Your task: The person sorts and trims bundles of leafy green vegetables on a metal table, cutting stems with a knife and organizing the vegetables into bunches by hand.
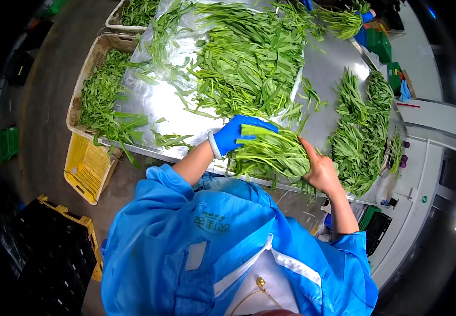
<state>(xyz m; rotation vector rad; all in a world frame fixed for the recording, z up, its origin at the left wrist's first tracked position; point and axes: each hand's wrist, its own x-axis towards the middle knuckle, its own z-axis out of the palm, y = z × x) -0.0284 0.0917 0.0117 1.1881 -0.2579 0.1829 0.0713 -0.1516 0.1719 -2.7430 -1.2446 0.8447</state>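
A bunch of leafy water spinach (pixel 275 152) is held between my hands at the table's near edge. My left hand (pixel 233 136), in a blue glove, is closed round the cut-stem side of the bunch. My bare right hand (pixel 320 169) grips the leafy end, thumb on top and the other fingers mostly hidden beneath. Just beyond lies a big heap of loose water spinach (pixel 251 58) on clear plastic sheeting (pixel 178 47). To the right, rows of greens (pixel 352 142) lie on the metal table (pixel 325 97).
A crate of greens (pixel 75 100) stands against the table's left side, with another crate (pixel 113 20) behind. Below is a yellow basket (pixel 88 171); black crates (pixel 54 253) are on the floor. At the far right, another person's blue-gloved hand (pixel 368 16) is at a bunch (pixel 341 22).
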